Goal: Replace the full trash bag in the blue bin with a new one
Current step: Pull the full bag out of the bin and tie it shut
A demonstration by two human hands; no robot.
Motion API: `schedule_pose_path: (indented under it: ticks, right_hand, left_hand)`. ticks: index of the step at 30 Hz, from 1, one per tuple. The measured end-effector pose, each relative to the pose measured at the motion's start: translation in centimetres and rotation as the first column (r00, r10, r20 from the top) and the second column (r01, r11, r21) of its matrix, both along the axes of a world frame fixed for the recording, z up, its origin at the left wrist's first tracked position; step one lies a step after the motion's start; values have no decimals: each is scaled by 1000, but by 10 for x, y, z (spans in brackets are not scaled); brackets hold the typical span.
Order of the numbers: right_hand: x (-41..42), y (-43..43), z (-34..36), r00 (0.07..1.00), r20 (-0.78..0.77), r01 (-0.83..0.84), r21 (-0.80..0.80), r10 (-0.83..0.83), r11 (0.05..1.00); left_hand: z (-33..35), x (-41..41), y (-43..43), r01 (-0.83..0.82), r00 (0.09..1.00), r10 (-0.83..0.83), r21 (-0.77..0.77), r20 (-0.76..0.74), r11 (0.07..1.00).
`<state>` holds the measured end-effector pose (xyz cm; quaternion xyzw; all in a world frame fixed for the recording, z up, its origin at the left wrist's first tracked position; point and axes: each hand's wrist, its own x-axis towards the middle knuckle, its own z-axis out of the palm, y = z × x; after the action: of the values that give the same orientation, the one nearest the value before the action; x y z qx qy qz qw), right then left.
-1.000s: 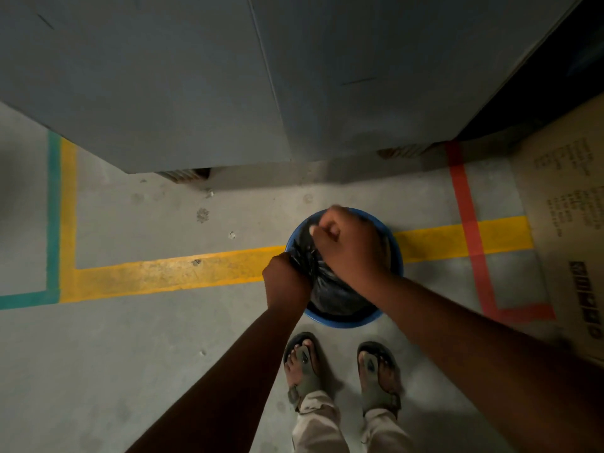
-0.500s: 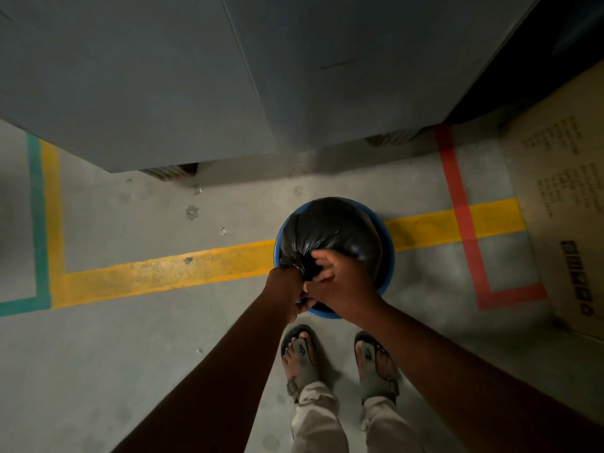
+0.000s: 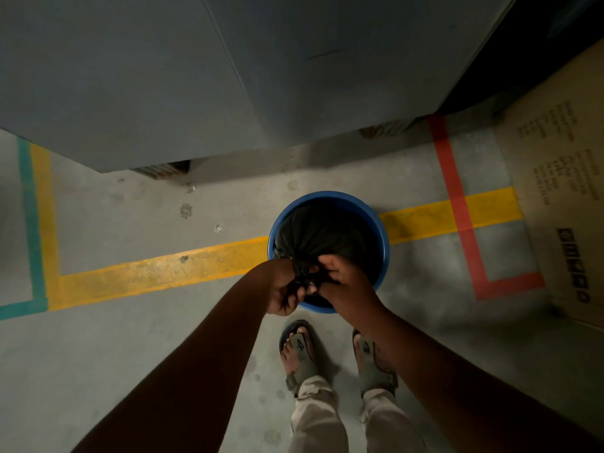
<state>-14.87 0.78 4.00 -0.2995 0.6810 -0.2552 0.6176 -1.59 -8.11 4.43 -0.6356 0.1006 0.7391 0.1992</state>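
Observation:
A round blue bin (image 3: 382, 230) stands on the concrete floor just in front of my feet. Inside it sits a full black trash bag (image 3: 320, 233), its top gathered into a twisted neck at the near rim. My left hand (image 3: 282, 291) is closed around that neck from the left. My right hand (image 3: 343, 282) pinches the same bunched plastic from the right. Both hands meet over the near edge of the bin. The bag's lower part is hidden inside the bin.
A grey cabinet (image 3: 196, 76) rises right behind the bin. A cardboard box (image 3: 562, 197) stands at the right. Yellow floor tape (image 3: 147, 273), red tape (image 3: 457, 204) and green tape (image 3: 31, 223) mark the concrete. My sandalled feet (image 3: 300, 351) are just behind the bin.
My right hand came off the top of the bag and drew back to the near rim. Both hands have gathered the bag's mouth into a tight neck there.

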Motion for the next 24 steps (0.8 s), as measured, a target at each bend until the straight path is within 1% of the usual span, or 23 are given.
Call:
schedule_pose_path:
  ticks: [1,2,4,5,7,8,9,10,11,12,13,14,15,16,17,20,24]
  right_hand:
    - [-2,0,-6,998,-45,-37,15,37,999]
    - [-5,-2,-10,983,-143,-117,25,119,993]
    - [-6,-4,-16,910,-286,-297,59,301,953]
    - [-7,-5,-20,884,-307,-354,56,353,934]
    - [-7,-7,-23,867,-326,-390,26,377,920]
    - [-7,-8,-21,871,-343,-367,22,352,930]
    - [-9,-8,-19,890,-362,-298,2,278,955]
    - [-11,-7,-13,907,-388,-191,-29,165,981]
    - [-12,-6,-6,910,-415,-75,-99,28,992]
    - [-12,-5,3,893,-440,14,-186,-96,982]
    - [-10,-6,12,881,-441,57,-253,-168,966]
    - [-7,-8,23,898,-401,70,-276,-181,959]
    - [-4,-12,31,929,-337,71,-244,-154,967]
    - [0,-16,37,961,-255,66,-176,-110,982]
    - [2,-20,38,975,-212,41,-107,-63,993]
    - [2,-31,32,961,-264,-86,-2,83,996]
    - [-1,-41,27,910,-333,-225,109,249,968]
  left_hand:
    - [0,1,-1,10,1000,-9,25,-28,1000]
    - [-1,2,-2,10,998,-7,46,-58,999]
    - [-4,3,-2,-15,994,23,69,-105,997]
    - [-5,3,-1,-32,992,41,73,-123,997]
    - [-7,3,1,-57,985,67,70,-156,996]
    - [-6,3,2,-71,982,82,65,-170,995]
    - [-6,3,4,-91,979,101,61,-180,994]
    - [-5,2,5,-117,974,126,58,-187,991]
    - [-5,1,6,-148,969,156,57,-194,987]
    - [-5,0,7,-179,962,187,61,-200,982]
    - [-5,-2,8,-208,956,216,62,-200,976]
    - [-6,-4,10,-231,953,237,53,-188,971]
    - [-7,-6,12,-246,955,247,29,-162,969]
    - [-9,-8,13,-245,962,242,-9,-129,970]
    - [-9,-10,14,-237,967,232,-47,-104,970]
    - [-10,-14,16,-224,974,219,-107,-59,969]
    - [-14,-19,21,-244,969,248,-172,4,954]
